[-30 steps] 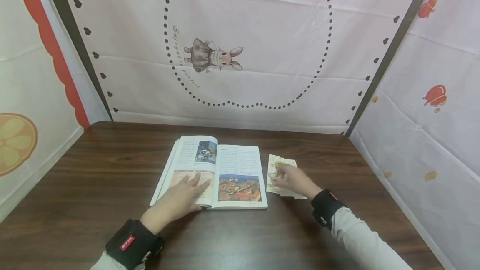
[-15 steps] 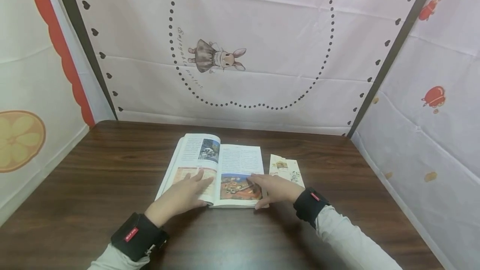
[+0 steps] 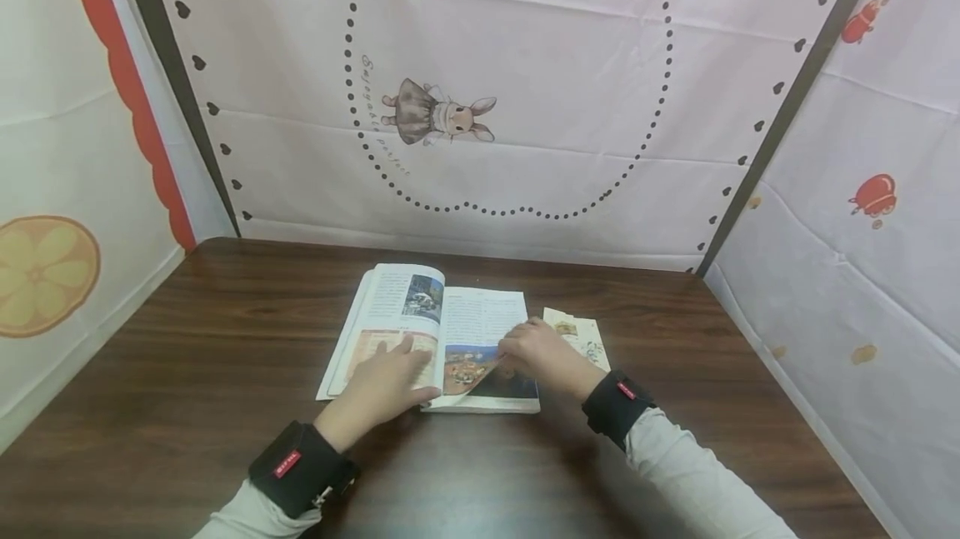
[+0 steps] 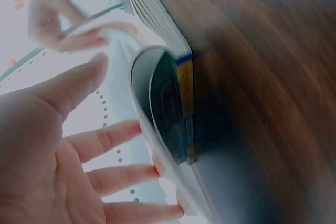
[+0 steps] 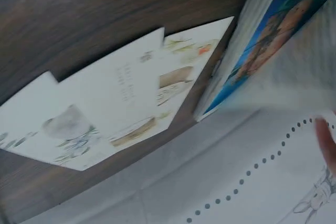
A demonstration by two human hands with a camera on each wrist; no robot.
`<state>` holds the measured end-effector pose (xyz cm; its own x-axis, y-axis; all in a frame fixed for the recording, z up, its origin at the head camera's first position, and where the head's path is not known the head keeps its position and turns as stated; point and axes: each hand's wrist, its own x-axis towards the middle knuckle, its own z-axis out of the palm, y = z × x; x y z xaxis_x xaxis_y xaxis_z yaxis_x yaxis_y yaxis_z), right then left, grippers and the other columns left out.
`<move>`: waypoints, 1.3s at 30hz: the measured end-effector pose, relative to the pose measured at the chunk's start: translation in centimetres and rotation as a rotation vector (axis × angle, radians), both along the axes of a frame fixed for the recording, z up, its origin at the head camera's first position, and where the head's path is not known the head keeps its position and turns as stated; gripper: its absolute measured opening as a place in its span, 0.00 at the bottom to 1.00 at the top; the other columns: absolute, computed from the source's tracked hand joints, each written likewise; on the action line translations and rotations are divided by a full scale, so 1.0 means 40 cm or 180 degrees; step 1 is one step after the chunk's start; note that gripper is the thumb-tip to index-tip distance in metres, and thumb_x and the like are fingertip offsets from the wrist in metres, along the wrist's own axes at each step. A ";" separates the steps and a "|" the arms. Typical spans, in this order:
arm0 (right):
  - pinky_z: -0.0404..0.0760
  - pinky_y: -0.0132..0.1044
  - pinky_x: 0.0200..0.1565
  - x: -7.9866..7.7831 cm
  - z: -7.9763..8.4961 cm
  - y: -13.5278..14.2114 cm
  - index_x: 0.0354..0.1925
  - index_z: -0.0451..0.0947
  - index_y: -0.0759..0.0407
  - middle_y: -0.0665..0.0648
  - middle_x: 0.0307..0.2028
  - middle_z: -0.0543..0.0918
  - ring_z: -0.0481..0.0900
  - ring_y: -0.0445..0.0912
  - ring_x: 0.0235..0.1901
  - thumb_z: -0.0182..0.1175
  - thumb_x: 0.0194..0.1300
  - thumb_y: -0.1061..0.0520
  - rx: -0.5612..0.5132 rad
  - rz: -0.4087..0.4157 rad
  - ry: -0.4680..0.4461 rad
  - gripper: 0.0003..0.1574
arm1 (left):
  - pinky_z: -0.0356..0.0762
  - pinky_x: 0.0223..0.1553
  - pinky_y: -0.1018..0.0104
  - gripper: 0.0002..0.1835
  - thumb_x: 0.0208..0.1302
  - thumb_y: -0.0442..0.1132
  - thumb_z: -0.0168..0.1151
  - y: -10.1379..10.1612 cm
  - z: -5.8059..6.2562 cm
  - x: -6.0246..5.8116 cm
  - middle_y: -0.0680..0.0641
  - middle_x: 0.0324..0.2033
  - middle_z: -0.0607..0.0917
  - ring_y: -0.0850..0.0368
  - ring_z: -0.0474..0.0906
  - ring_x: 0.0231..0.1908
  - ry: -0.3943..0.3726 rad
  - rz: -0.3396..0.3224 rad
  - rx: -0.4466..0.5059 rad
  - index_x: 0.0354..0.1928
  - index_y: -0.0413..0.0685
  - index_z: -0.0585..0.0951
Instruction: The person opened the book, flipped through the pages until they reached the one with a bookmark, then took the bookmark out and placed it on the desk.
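An open book (image 3: 480, 306) with text and colour photos lies on the table. My left hand (image 3: 384, 385) rests on its left page, fingers spread; in the left wrist view, the left fingertips (image 4: 134, 128) touch the page edge. My right hand (image 3: 551, 356) pinches a right-hand page (image 3: 467, 364) near its outer edge and lifts it, so the page curls and a dark picture shows beneath. In the right wrist view the lifted page (image 5: 294, 72) is blurred, and just one finger (image 5: 326, 148) shows at the edge. Behind the right hand lie overlapping illustrated cards (image 3: 588, 341).
The cards (image 5: 126, 90) lie fanned on the dark wooden table (image 3: 247, 339), close beside the book's right edge. Printed white cloth walls (image 3: 555, 106) stand at the back and both sides. Black bands (image 3: 300, 468) wrap both wrists.
My right hand has moved left from the cards onto the book's right page and has lifted that page. My left hand has stayed on the left page. The view has shifted slightly.
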<state>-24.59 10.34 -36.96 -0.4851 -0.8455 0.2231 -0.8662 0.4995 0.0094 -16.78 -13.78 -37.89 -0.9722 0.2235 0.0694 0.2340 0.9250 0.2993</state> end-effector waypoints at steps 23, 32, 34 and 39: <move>0.74 0.52 0.57 0.003 0.015 -0.049 0.63 0.64 0.63 0.63 0.60 0.73 0.73 0.56 0.59 0.64 0.60 0.54 -0.0932 -0.0563 -0.0338 0.37 | 0.75 0.24 0.61 0.18 0.63 0.43 0.58 0.044 -0.004 -0.019 0.46 0.11 0.78 0.52 0.76 0.16 0.1240 0.0582 0.0219 0.18 0.42 0.77; 0.63 0.55 0.66 0.006 -0.027 0.003 0.70 0.56 0.60 0.64 0.70 0.58 0.58 0.57 0.70 0.66 0.55 0.40 0.0588 -0.0836 -0.1657 0.53 | 0.54 0.12 0.72 0.16 0.60 0.39 0.63 -0.036 -0.011 0.011 0.44 0.11 0.78 0.61 0.65 0.11 0.1196 0.0816 0.0868 0.20 0.33 0.79; 0.59 0.58 0.67 0.013 -0.028 0.002 0.71 0.54 0.59 0.64 0.72 0.55 0.54 0.56 0.71 0.67 0.53 0.40 0.0749 -0.0871 -0.1696 0.56 | 0.61 0.14 0.69 0.13 0.58 0.37 0.64 -0.047 -0.018 0.011 0.42 0.15 0.79 0.57 0.69 0.14 0.1258 0.0819 0.0785 0.26 0.30 0.80; 0.55 0.62 0.67 0.019 -0.028 -0.010 0.72 0.52 0.58 0.62 0.73 0.53 0.52 0.55 0.72 0.68 0.52 0.39 0.0993 -0.0941 -0.1575 0.59 | 0.77 0.37 0.48 0.24 0.52 0.28 0.66 -0.071 -0.026 0.003 0.32 0.39 0.80 0.37 0.79 0.38 0.1462 0.0821 0.0737 0.53 0.31 0.74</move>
<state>-23.83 9.94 -38.07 -0.6894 -0.6497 -0.3203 -0.6322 0.7555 -0.1720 -16.66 -16.62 -38.91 -0.8518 -0.0883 0.5163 0.1632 0.8919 0.4217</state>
